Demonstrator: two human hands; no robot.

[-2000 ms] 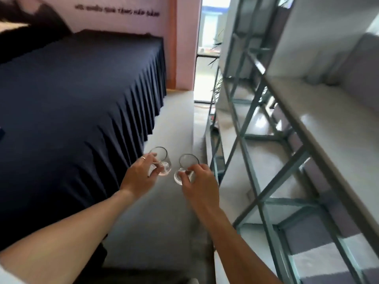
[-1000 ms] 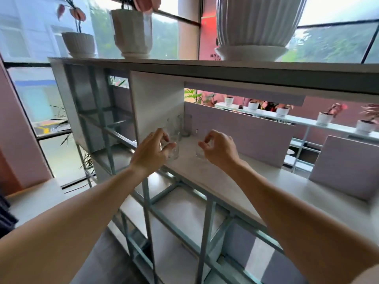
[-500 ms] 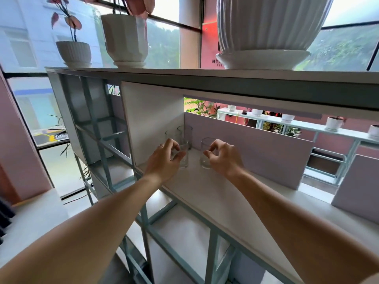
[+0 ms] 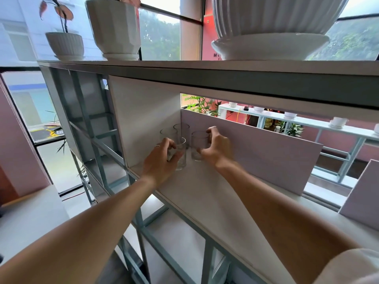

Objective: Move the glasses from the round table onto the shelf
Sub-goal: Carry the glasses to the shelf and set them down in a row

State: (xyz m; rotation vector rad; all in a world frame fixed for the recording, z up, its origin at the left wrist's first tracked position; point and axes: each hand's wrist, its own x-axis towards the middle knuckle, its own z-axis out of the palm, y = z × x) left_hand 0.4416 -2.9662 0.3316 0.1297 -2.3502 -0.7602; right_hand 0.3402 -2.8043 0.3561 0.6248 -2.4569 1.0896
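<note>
Four clear cylindrical drinking glasses, all seen empty, are stood in the corner of the white shelf board (image 4: 205,193). The front-left glass (image 4: 181,154) is gripped by the left hand (image 4: 160,160). The front-right glass (image 4: 199,145) is clasped between thumb and fingers of the right hand (image 4: 217,148). Two further glasses (image 4: 181,130) are stood just behind, untouched.

You can read almost no words here. On the red sign (image 4: 207,27) behind the window, by the big white pot (image 4: 272,23), there is a pale letter "M" (the rest is hidden by the pot's dish).
</note>
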